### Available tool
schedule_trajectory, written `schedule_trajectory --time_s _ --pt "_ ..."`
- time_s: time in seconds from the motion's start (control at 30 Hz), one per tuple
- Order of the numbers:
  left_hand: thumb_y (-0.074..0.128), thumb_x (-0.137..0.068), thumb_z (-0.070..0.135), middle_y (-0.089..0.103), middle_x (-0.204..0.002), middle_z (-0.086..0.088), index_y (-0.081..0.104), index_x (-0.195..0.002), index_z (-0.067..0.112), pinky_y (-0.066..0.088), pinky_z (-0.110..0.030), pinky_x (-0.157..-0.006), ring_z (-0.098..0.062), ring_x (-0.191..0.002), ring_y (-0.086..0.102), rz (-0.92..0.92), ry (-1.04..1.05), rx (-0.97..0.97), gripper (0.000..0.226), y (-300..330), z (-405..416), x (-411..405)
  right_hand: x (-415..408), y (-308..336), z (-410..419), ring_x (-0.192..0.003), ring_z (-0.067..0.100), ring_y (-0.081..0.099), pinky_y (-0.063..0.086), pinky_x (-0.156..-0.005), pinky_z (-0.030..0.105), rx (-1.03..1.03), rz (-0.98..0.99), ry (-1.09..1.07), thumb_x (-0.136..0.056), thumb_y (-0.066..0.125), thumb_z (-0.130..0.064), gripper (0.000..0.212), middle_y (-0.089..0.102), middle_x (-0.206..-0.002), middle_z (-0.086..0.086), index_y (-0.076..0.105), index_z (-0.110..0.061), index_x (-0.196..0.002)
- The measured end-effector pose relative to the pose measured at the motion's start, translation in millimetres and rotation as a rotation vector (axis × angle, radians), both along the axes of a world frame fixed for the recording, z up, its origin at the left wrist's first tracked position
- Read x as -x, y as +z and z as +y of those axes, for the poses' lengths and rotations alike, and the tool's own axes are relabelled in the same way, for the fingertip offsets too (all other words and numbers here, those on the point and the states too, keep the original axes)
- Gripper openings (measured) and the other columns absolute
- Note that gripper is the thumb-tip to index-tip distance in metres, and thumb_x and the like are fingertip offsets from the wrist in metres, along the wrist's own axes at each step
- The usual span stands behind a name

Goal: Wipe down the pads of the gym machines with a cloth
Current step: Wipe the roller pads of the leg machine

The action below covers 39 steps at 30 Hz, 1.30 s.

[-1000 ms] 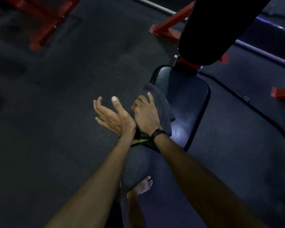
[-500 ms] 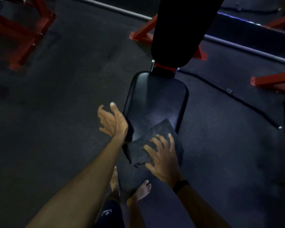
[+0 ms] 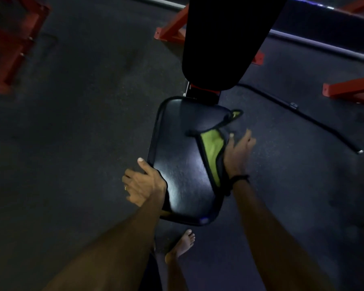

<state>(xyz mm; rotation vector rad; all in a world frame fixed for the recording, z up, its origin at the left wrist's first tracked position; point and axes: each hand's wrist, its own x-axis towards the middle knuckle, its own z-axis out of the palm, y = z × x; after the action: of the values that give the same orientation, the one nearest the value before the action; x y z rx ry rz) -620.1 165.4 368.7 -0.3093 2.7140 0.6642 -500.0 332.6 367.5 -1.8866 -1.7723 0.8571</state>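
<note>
Pressing flat, the right hand (image 3: pixel 237 152) is spreading its fingers wide with the cloth (image 3: pixel 212 148) beneath them; the left hand (image 3: pixel 143 184) is resting loosely curled fingers beside the pad (image 3: pixel 178 164) edge.

The bench (image 3: pixel 177 164), a glossy black padded seat, stands on the dark speckled floor (image 3: pixel 82 122). A dark cloth (image 3: pixel 212 148) with a lime-green underside lies turned up along its 3 o'clock edge.
</note>
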Motion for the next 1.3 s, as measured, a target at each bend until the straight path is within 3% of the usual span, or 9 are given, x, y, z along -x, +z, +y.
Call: schedule_trajectory --time_s 0.13,0.27,0.4,0.57,0.77,0.87,1.0,1.13,1.3 --pt "0.023 -0.102 0.061 0.053 -0.134 -0.018 0.05 -0.134 0.004 0.039 -0.056 -0.102 -0.039 -0.121 0.054 0.015 -0.017 0.039 0.071 -2 2 0 35 -5 59 -0.13 0.035 0.044 0.038 -0.099 0.046 -0.009 -0.148 -0.023 -0.104 0.046 -0.032 0.05 0.042 -0.141 0.02 0.037 -0.012 -0.148" --pt "0.022 -0.101 0.062 0.055 -0.133 -0.015 0.051 -0.133 0.006 0.039 -0.056 -0.103 -0.037 -0.121 0.055 0.02 -0.033 0.049 0.071 -3 0 0 38 -4 73 -0.128 0.035 0.042 0.04 -0.099 0.052 -0.004 -0.182 0.079 -0.095 0.046 -0.065 0.072 0.042 -0.137 0.019 0.042 -0.013 -0.144" --pt "0.024 -0.103 0.059 0.055 -0.133 -0.017 0.052 -0.133 0.005 0.035 -0.055 -0.102 -0.038 -0.122 0.053 0.055 -0.041 0.05 0.068 -4 0 -1 20 17 -2 -0.107 0.033 0.048 0.041 -0.085 0.048 -0.224 -0.402 0.309 -0.079 0.052 -0.082 0.074 0.052 -0.115 0.013 0.058 -0.017 -0.113" --pt "0.029 -0.103 0.057 0.056 -0.13 -0.018 0.054 -0.131 0.004 0.034 -0.054 -0.101 -0.039 -0.121 0.052 0.039 -0.027 0.022 0.064 -5 -3 0 -10 30 -143 -0.091 0.031 0.05 0.038 -0.077 0.048 -0.256 -0.478 0.54 -0.088 0.059 -0.066 0.043 0.055 -0.096 0.008 0.057 -0.024 -0.098" --pt "0.024 -0.1 0.062 0.057 -0.132 -0.013 0.053 -0.13 0.008 0.033 -0.054 -0.103 -0.035 -0.122 0.052 0.052 -0.025 0.024 0.069 -6 -3 0 58 2 3 -0.099 0.035 0.052 0.037 -0.08 0.049 -0.393 -0.536 0.402 -0.092 0.053 -0.058 0.044 0.057 -0.101 0.015 0.06 -0.019 -0.109" --pt "0.025 -0.101 0.061 0.056 -0.134 -0.012 0.052 -0.131 0.008 0.032 -0.054 -0.104 -0.034 -0.124 0.051 0.053 -0.038 0.002 0.067 -7 -3 1 90 -2 68 -0.108 0.035 0.05 0.034 -0.084 0.049 -0.31 -0.578 0.367 -0.093 0.051 -0.057 0.047 0.058 -0.11 0.017 0.06 -0.019 -0.119" --pt "0.024 -0.102 0.06 0.056 -0.134 -0.013 0.052 -0.132 0.008 0.033 -0.054 -0.103 -0.034 -0.124 0.051 0.05 -0.047 0.01 0.066 -9 -5 1 55 12 -17 -0.101 0.035 0.052 0.036 -0.08 0.048 -0.382 -0.501 0.389 -0.096 0.05 -0.057 0.043 0.057 -0.103 0.016 0.06 -0.017 -0.111" --pt "0.019 -0.099 0.061 0.057 -0.133 -0.014 0.053 -0.132 0.007 0.033 -0.053 -0.102 -0.036 -0.123 0.052 0.054 -0.042 -0.016 0.071 -8 -5 1 -4 27 -145 -0.095 0.03 0.046 0.035 -0.08 0.047 -0.214 -0.526 0.508 -0.079 0.076 -0.046 0.042 0.056 -0.099 0.01 0.061 -0.025 -0.113" --pt "0.018 -0.099 0.061 0.058 -0.134 -0.013 0.053 -0.132 0.008 0.032 -0.052 -0.103 -0.035 -0.124 0.051 0.052 -0.039 -0.028 0.071 -4 -4 1 30 16 -81 -0.094 0.032 0.051 0.037 -0.079 0.047 -0.319 -0.5 0.57 -0.09 0.057 -0.056 0.037 0.056 -0.097 0.01 0.059 -0.022 -0.104"
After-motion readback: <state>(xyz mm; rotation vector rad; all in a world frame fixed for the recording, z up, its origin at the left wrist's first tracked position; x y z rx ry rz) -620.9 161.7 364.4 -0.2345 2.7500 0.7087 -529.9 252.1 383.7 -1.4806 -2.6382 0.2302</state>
